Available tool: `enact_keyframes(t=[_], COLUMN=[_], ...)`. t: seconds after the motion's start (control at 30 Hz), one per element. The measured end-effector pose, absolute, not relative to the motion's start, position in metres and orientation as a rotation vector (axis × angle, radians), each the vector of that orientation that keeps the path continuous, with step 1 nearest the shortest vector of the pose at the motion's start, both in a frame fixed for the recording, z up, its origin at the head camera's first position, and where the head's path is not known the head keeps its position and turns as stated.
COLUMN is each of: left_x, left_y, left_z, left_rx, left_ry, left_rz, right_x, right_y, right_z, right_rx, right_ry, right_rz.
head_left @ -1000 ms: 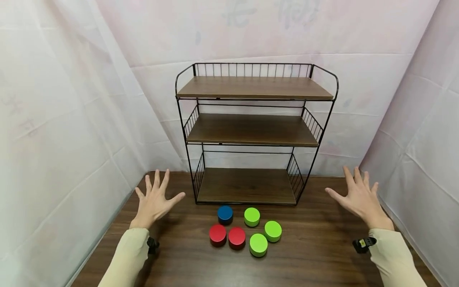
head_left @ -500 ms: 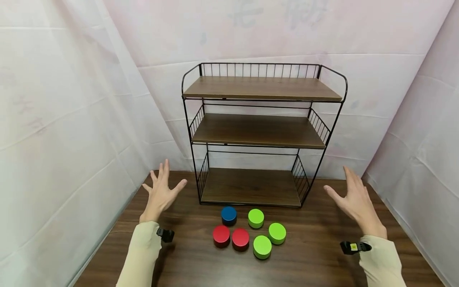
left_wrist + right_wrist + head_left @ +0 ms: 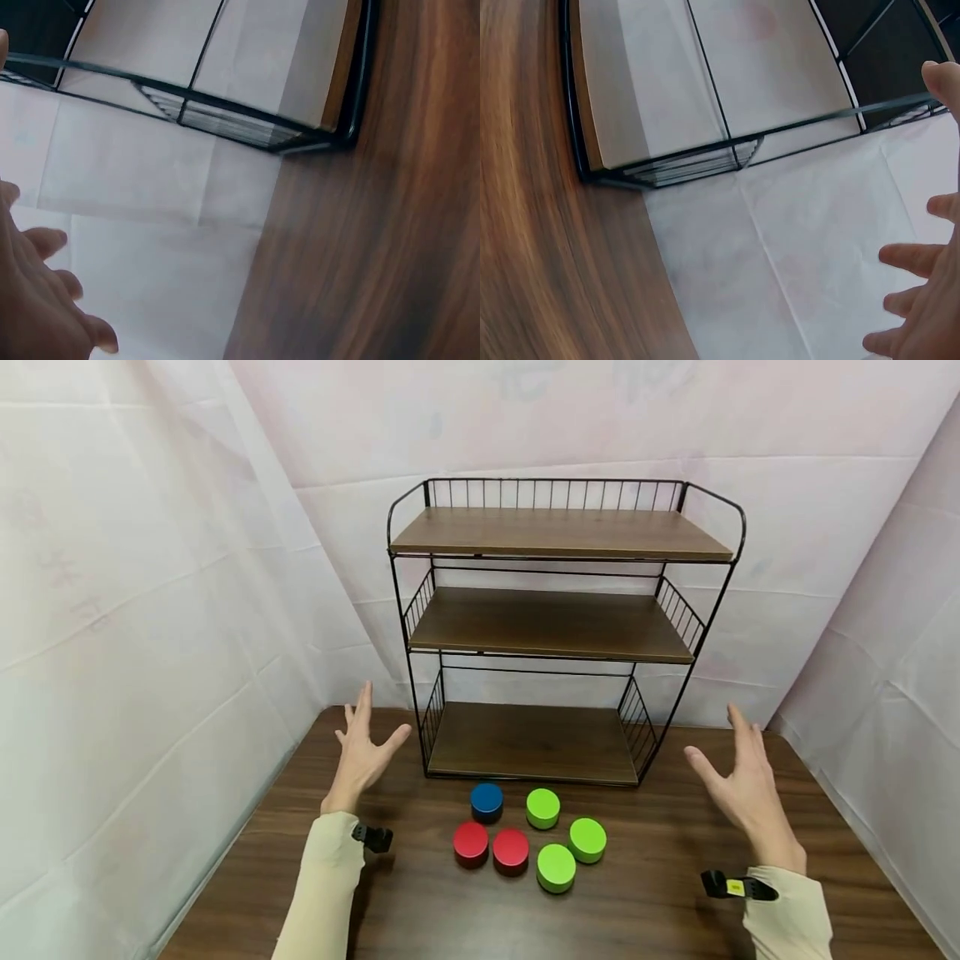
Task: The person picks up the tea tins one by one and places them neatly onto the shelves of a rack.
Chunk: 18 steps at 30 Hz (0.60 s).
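Head: three-shelf rack [image 3: 551,625] on worktop [image 3: 637,910]; blue disc [image 3: 487,803], two red discs [image 3: 471,843], three green discs [image 3: 556,868] in front. Left hand [image 3: 362,760] (nearer rack than earlier) and right hand [image 3: 752,789] wide. Left wrist: fingers [image 3: 46,241] splayed. Right wrist: likewise.

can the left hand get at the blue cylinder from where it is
Probably yes: the left hand holds nothing, and in the head view only tabletop shows between it and the blue cylinder.
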<state>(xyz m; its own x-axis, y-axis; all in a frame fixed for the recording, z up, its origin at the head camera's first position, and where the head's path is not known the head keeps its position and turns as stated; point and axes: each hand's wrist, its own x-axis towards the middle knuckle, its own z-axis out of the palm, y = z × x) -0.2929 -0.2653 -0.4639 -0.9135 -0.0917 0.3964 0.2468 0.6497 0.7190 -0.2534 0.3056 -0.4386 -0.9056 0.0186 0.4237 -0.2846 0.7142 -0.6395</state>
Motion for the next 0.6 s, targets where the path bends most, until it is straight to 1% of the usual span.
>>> enact_keyframes(t=[0.13,0.33,0.6], left_x=[-0.291,-0.297,-0.299], left_y=[-0.258,-0.239,-0.23], left_z=[-0.47,-0.478,-0.481], left_rx=[-0.149,-0.211,-0.194], left_ry=[-2.428,-2.408,-2.391], left_rz=[-1.216,-1.281,-1.308], right_x=[-0.251,-0.247,-0.245], right_y=[0.296,0.29,0.283], right_z=[-0.441,-0.438,-0.432], right_rx=[0.257,0.312,0.354], right_ry=[-2.472,-2.368,-2.294], right_rz=[1.07,1.065,1.068])
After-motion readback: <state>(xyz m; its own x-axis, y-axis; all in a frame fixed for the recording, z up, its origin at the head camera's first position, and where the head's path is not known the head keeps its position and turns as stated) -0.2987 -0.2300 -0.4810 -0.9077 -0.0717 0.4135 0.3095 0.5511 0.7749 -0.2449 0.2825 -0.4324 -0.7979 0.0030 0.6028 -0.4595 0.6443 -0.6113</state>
